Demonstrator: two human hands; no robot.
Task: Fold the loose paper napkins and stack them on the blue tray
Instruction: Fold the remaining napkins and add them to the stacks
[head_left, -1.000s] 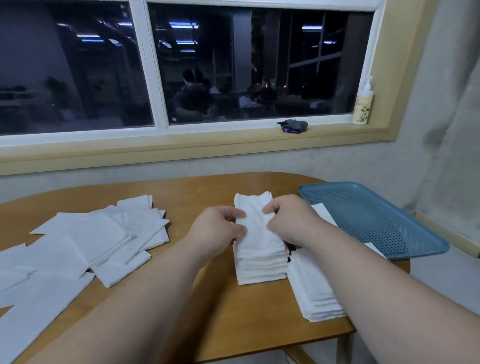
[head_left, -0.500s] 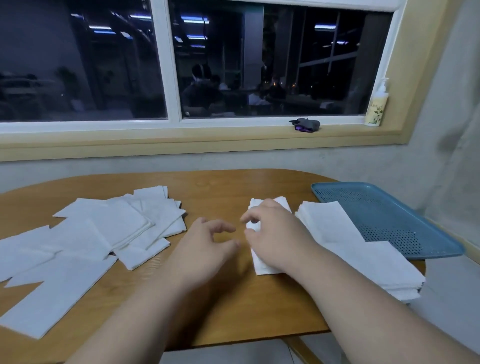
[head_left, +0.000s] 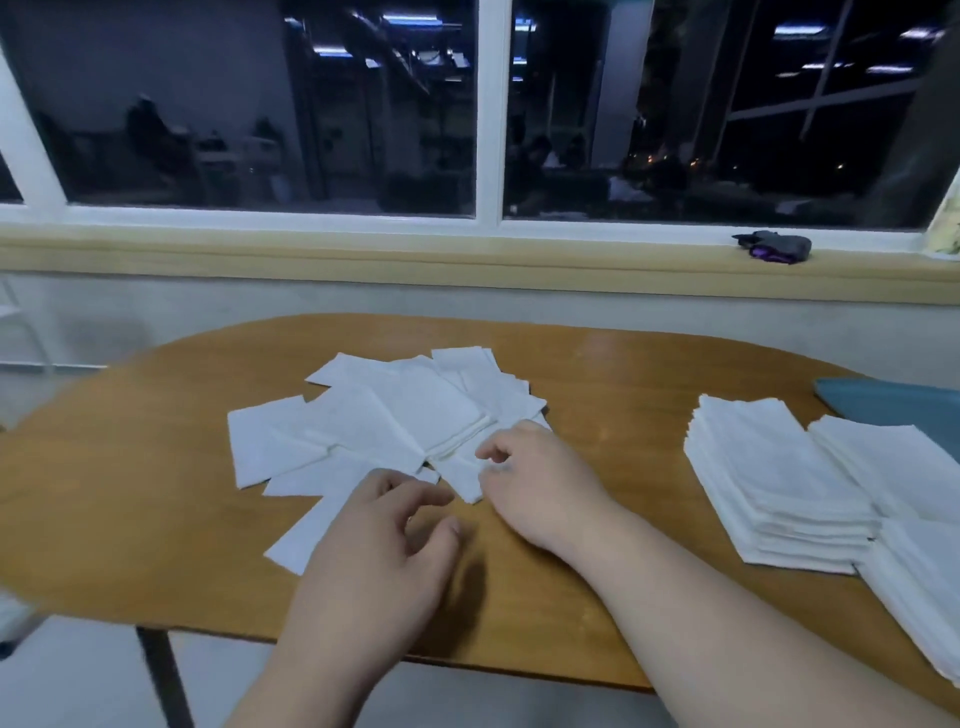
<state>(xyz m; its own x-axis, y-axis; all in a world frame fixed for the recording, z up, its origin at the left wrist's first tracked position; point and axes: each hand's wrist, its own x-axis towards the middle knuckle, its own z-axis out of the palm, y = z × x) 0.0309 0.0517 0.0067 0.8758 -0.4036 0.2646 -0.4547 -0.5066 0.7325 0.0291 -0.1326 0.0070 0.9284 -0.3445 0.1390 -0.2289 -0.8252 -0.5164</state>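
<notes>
Napkins: fanned loose for picking, right hand pinching nearest edge to lift one, left hand slack and empty alongside, folded stacks staged beside tray.

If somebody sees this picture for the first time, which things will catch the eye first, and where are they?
First the scattered loose napkins in the middle of the wooden table, with the left hand and right hand at their near edge. Next, two neat stacks of folded napkins on the right, near the blue tray, of which only a corner shows.
</notes>
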